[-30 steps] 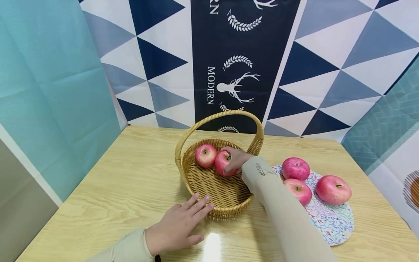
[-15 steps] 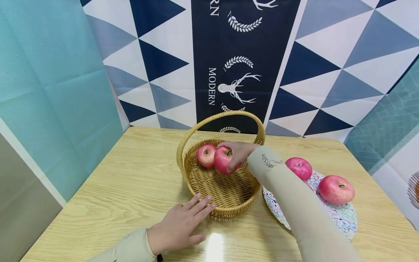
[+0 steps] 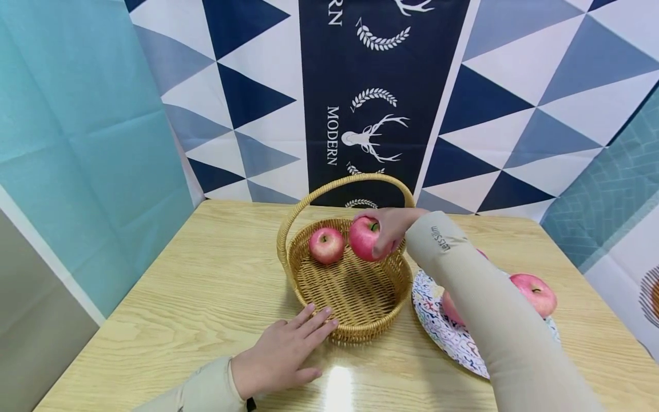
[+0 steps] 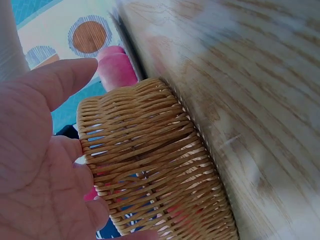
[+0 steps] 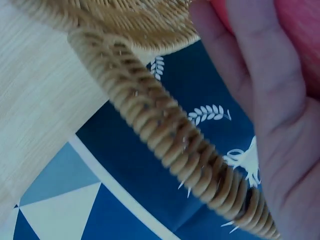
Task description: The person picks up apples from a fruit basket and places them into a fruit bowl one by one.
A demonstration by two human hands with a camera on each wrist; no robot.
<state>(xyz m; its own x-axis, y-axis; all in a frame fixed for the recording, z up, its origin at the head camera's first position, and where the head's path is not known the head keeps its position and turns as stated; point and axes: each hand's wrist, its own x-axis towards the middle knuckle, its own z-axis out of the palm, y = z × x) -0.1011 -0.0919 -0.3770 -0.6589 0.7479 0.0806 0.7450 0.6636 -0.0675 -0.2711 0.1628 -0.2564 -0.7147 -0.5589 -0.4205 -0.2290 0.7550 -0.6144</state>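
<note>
My right hand (image 3: 392, 228) grips a red apple (image 3: 366, 240) by its sides, over the back right part of a round wicker basket (image 3: 355, 333) with a tall arched handle. A second apple (image 3: 326, 245) sits inside at the back left. The right wrist view has the gripped apple (image 5: 302, 35) at its top right corner and the handle (image 5: 165, 130) close beside my hand. With fairly straight fingers, my left hand (image 3: 283, 356) rests against the basket's front left rim. In the left wrist view those fingertips lie along the woven wall (image 4: 145, 155).
Right of the basket lies a round patterned plate (image 3: 437, 317). It bears apples, among them a large one (image 3: 536, 294) and one (image 3: 451, 309) partly behind my right sleeve (image 3: 494, 320). The wooden table (image 3: 226, 263) ends at a patterned cloth (image 3: 257, 103) behind.
My right hand has lifted the gripped apple from beside the other one and drawn it up and right. The right sleeve now covers more of the plate. The left hand has stayed at the rim.
</note>
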